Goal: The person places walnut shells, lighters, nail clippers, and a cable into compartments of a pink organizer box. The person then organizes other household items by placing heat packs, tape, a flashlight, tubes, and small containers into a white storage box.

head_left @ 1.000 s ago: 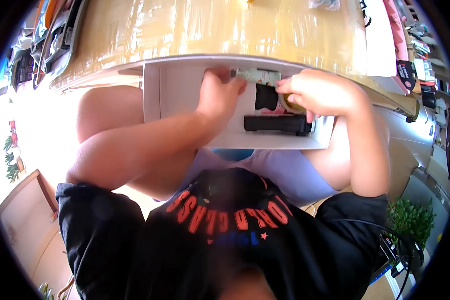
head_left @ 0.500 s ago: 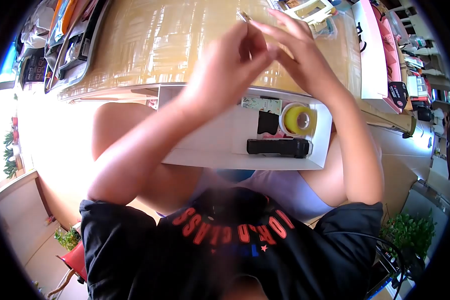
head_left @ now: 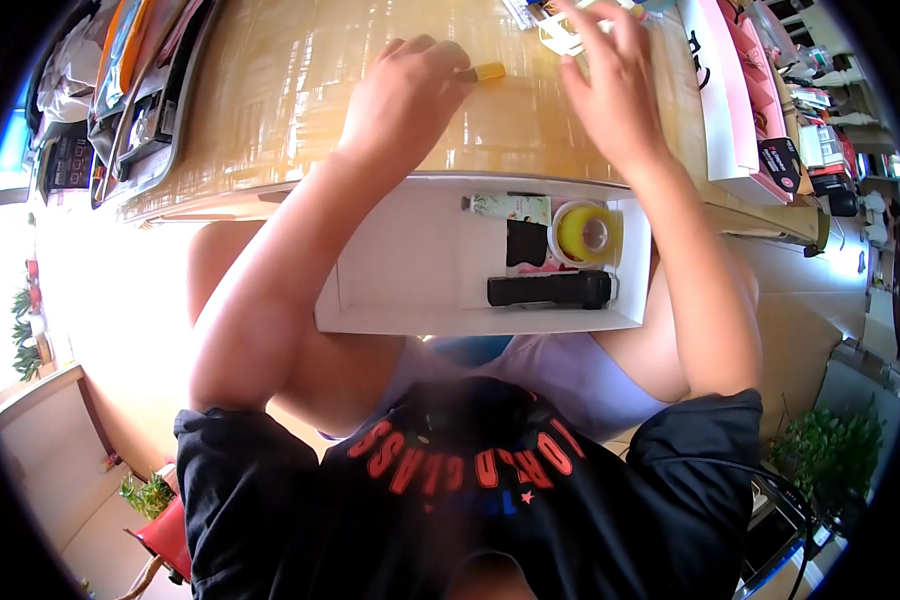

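My left hand (head_left: 410, 95) is closed over the wooden-patterned table (head_left: 270, 110). A small yellow stick-like piece (head_left: 489, 72) with a darker inner end pokes out from its fingers; its kind cannot be made out. My right hand (head_left: 615, 105) hovers farther right, its thumb and index finger spread apart. Just beyond those fingers lies a white openwork plastic item (head_left: 560, 38), partly covered by them. Below both hands, a white open drawer (head_left: 400, 270) rests across the lap.
Inside the drawer are a roll of yellow tape (head_left: 572, 236), a black flashlight-like object (head_left: 550, 290), a black piece (head_left: 526, 243) and a printed tube (head_left: 510, 207). A pink-lined white box (head_left: 720, 90) stands right. Stacked folders (head_left: 135, 85) sit left.
My hands were together above the table and have separated. The left moved left with the yellow piece, while the right shifted slightly right, towards the white plastic item.
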Demonstrator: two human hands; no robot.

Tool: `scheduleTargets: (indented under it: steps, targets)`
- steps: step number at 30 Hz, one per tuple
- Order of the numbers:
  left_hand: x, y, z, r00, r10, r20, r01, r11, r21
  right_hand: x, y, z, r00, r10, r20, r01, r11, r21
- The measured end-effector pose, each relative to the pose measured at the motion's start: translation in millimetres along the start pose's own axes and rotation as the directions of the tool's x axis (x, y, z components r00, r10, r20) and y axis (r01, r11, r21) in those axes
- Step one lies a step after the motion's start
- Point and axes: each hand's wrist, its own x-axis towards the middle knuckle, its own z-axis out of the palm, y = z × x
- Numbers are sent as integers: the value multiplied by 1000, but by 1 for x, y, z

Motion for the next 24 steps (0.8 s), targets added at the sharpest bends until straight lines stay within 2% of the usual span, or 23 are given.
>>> scheduleTargets:
  steps: [1, 3, 4, 5, 7, 8, 11, 12, 13, 15, 17, 19, 22, 24]
  targets:
    - [1, -2, 1, 1000, -26, 12, 26, 999, -22, 1, 1, -8, 984, 140, 106, -146, 988, 56]
    - [3, -2, -1, 996, -93, 8, 93, 995, -31, -6, 23, -3, 967, 198, 163, -184, 978, -95]
    - [4, -2, -2, 992, -127, 9, 128, 991, -34, -2, 24, -6, 939, 280, 200, -296, 953, 57]
    - [4, -3, -1, 990, -139, -13, 138, 990, -38, -2, 36, 0, 926, 331, 181, -357, 925, 132]
    - [5, -7, -1, 985, -162, -52, 159, 986, -48, 1, 43, -4, 947, 305, 103, -319, 932, 171]
    - [4, -8, -4, 990, -128, -65, 122, 989, -85, 3, 46, -8, 933, 330, 141, -350, 925, 151]
    - [6, -11, 0, 990, -104, -90, 98, 993, -72, 5, 50, -17, 926, 359, 116, -377, 892, 249]
    - [6, -11, 0, 992, -89, -88, 86, 995, -43, 8, 56, -19, 905, 416, 88, -421, 847, 325]
    - [7, -9, 0, 989, -127, -74, 125, 992, -23, 12, 61, -29, 804, 545, 240, -587, 661, 467]
    - [9, -8, 2, 978, -197, -63, 199, 980, 15, 15, 81, -47, 881, 435, 187, -473, 823, 314]
    - [9, -15, 4, 969, -228, -91, 228, 974, -8, 9, 110, -59, 859, 451, 244, -488, 865, 118]
    - [6, -14, 0, 961, -270, -64, 269, 963, -31, 1, 115, -69, 864, 445, 236, -421, 895, -146]
    - [4, -18, 1, 968, -231, -93, 231, 973, -14, -10, 132, -73, 846, 404, 347, -359, 914, -190]
    - [4, -18, 0, 975, -200, -98, 205, 978, 36, -14, 135, -72, 794, 443, 417, -366, 895, -255]
